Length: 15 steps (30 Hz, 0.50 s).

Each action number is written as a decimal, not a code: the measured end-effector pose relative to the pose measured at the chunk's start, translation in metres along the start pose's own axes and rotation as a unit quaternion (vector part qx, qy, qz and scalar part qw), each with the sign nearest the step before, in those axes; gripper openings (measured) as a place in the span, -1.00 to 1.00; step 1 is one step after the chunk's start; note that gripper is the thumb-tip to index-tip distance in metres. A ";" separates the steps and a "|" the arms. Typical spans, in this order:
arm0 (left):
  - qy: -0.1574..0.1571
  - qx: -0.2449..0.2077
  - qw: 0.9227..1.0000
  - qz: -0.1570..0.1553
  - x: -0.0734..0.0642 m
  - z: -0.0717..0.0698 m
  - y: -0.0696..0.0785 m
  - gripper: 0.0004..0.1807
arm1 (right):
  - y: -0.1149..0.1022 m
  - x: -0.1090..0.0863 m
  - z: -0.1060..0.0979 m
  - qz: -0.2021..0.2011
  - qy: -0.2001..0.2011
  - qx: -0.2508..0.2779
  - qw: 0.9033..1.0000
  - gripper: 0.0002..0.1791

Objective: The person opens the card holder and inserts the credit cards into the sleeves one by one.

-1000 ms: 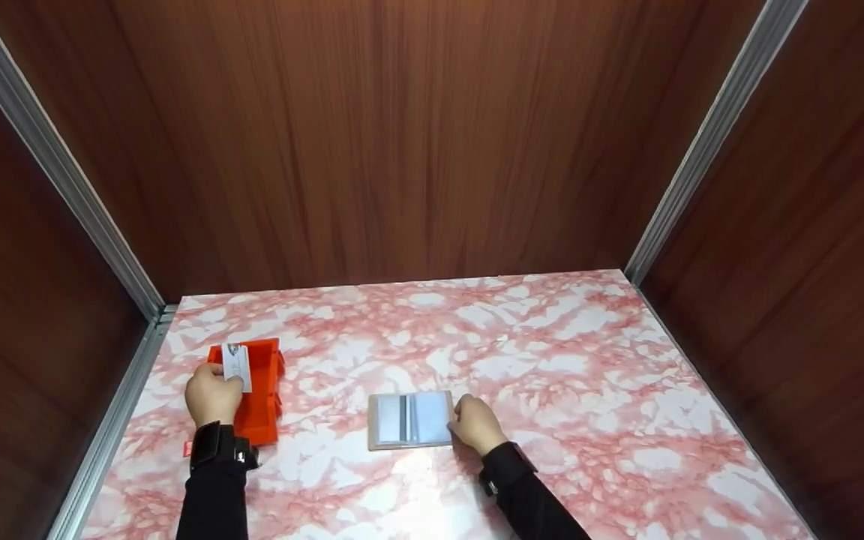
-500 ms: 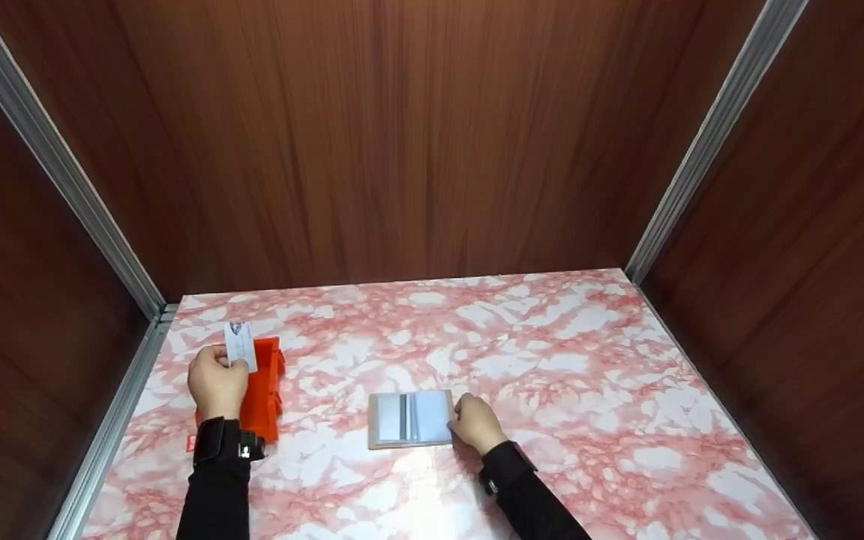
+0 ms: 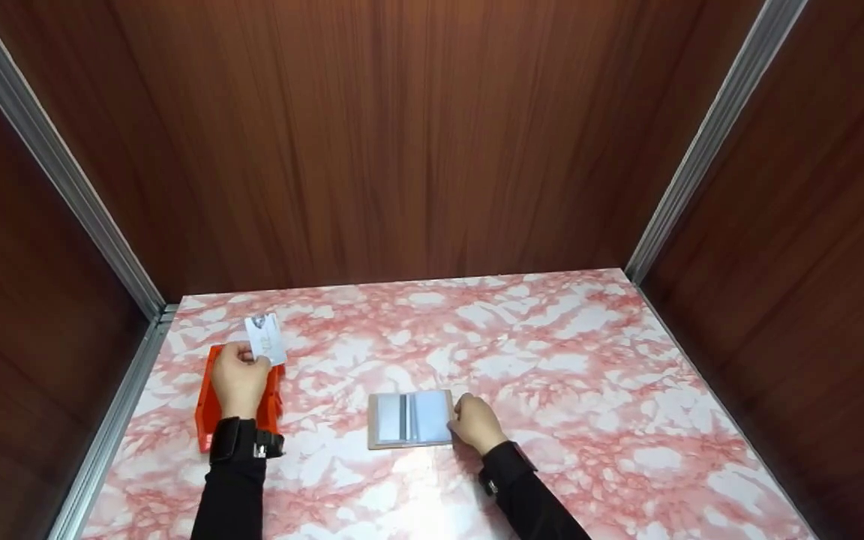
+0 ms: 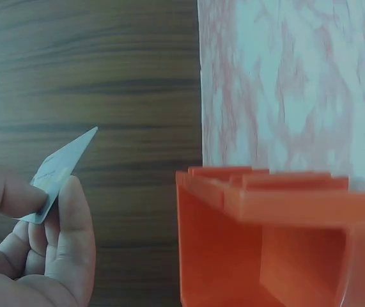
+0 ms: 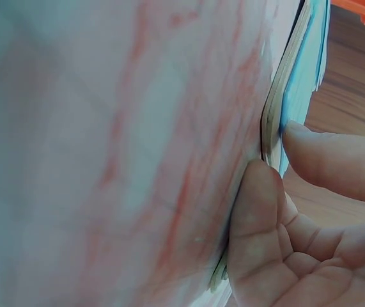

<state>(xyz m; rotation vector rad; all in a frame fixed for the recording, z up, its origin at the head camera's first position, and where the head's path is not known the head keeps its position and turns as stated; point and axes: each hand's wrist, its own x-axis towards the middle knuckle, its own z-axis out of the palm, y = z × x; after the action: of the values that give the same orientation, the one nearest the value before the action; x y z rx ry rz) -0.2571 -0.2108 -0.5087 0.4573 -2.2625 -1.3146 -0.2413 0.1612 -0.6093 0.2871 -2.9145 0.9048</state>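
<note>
A white card point(image 3: 265, 339) with a small dark picture at its top is pinched between the thumb and fingers of my left hand point(image 3: 241, 381). That hand is over the orange bin point(image 3: 207, 409), whose inside is mostly covered by it in the head view. In the left wrist view the card point(image 4: 62, 171) tilts upward, apart from the bin's wall point(image 4: 217, 256). An open card holder point(image 3: 432, 416) with clear sleeves and a brown cover lies flat on the table. My right hand point(image 3: 478, 426) pinches its right edge, thumb on top and a finger against the cover's edge.
The table point(image 3: 552, 405) has a red and white marbled top. Brown wood-look panels point(image 3: 402, 150) enclose it at the back and both sides, with grey metal profiles point(image 3: 709, 142) at the corners.
My left hand has lifted the card from inside the orange bin, moving away from me and to the right. My right hand and the card holder have stayed still.
</note>
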 end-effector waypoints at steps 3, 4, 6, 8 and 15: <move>-0.009 -0.009 1.000 -0.002 -0.006 0.008 0.000 -0.71 | 0.000 0.000 0.000 -0.002 0.001 -0.001 1.000 -0.78; -0.014 -0.014 1.000 -0.003 -0.008 0.011 -0.001 -0.70 | 0.000 0.000 0.000 -0.001 0.002 -0.001 1.000 -0.78; -0.022 -0.020 1.000 -0.006 -0.013 0.016 -0.003 -0.70 | 0.000 0.000 0.001 0.001 0.002 0.000 1.000 -0.78; -0.029 -0.024 0.999 -0.011 -0.016 0.022 -0.005 -0.69 | 0.000 0.000 0.001 0.002 0.002 0.003 1.000 -0.78; -0.048 -0.027 0.998 -0.012 -0.026 0.035 -0.013 -0.64 | -0.001 0.001 0.000 0.003 -0.001 0.000 1.000 -0.77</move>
<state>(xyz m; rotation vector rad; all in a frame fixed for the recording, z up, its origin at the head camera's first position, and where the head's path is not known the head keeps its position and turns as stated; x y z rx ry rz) -0.2541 -0.1786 -0.5409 0.4101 -2.2991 -1.4348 -0.2418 0.1600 -0.6087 0.2786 -2.9187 0.9067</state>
